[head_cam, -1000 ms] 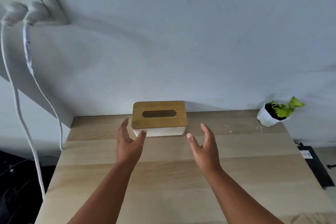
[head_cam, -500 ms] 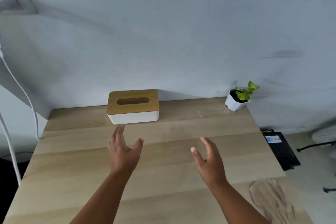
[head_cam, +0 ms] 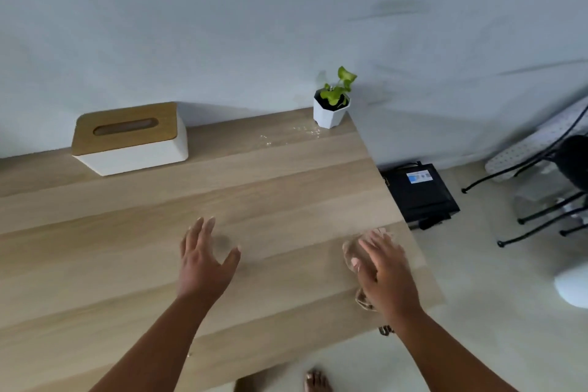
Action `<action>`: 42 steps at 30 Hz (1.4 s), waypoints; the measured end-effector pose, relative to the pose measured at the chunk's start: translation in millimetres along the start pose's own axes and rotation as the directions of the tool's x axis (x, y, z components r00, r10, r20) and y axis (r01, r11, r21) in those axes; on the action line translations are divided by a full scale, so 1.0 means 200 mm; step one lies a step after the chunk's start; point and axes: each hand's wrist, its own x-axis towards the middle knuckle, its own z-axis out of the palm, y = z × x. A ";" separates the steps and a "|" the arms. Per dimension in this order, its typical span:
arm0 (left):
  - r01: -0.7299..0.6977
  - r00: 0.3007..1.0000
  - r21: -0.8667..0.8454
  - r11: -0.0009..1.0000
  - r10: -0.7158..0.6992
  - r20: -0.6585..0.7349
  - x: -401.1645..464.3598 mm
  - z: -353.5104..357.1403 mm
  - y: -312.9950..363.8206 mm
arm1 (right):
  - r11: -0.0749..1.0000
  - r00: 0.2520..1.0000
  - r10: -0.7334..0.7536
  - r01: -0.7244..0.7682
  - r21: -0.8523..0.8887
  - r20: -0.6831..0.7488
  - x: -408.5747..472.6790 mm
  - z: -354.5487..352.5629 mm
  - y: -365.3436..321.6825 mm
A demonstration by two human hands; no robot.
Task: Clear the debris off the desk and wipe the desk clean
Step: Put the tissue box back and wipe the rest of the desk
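Lower right of frame, near the light wooden desk (head_cam: pixel 133 264) edge: crumpled beige cloth (head_cam: pixel 351 253), blurred, under the spread right hand (head_cam: pixel 383 270). Left hand (head_cam: pixel 203 261) spread. White crumb debris (head_cam: pixel 286 135) upper centre, beside the white plant pot (head_cam: pixel 329 113).

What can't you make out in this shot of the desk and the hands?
Head view, the only one:
- The cloth near the desk's right edge: mostly hidden under the right hand; whether the hand touches it is blurred.
- The crumbs beside the plant pot: too small to identify.
- The tissue box: its slot is dark, contents unseen.
- The desk's left end: cut off by the frame.
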 end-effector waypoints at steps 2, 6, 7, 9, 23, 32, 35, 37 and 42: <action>-0.030 0.999 0.038 0.999 0.029 0.027 -0.03 0.07 0.02 | 0.998 0.997 -0.049 0.052 -0.045 0.063 -0.05 -0.02 0.13; -0.032 0.999 0.143 0.989 0.027 0.033 -0.01 0.13 0.02 | 0.975 0.984 -0.151 0.164 -0.150 0.097 -0.09 0.01 0.25; -0.028 0.999 0.170 0.985 0.024 0.026 0.01 0.13 0.01 | 0.969 0.982 -0.162 0.176 -0.172 0.092 -0.09 0.02 0.26; -0.026 1.000 0.211 0.977 0.025 0.007 0.07 0.12 -0.01 | 0.958 0.981 -0.175 0.189 -0.214 0.081 -0.08 0.06 0.25; 0.015 0.995 0.356 0.935 0.021 -0.097 0.31 0.14 -0.12 | 0.934 0.985 -0.134 0.163 -0.320 0.111 0.48 0.27 -0.07; 0.043 0.995 0.401 0.915 -0.004 -0.096 0.33 0.16 -0.15 | 0.921 0.989 -0.126 0.145 -0.362 0.074 1.09 0.37 -0.26; 0.040 0.995 0.403 0.914 -0.001 -0.096 0.34 0.16 -0.16 | 0.927 0.995 -0.088 0.102 -0.361 0.055 1.27 0.41 -0.34; 0.038 0.996 0.402 0.915 -0.003 -0.089 0.34 0.16 -0.17 | 0.931 0.998 -0.053 0.063 -0.359 0.037 1.37 0.43 -0.39; 0.035 0.998 0.412 0.911 -0.008 -0.067 0.35 0.16 -0.17 | 0.936 1.000 0.012 -0.002 -0.353 0.028 1.53 0.48 -0.51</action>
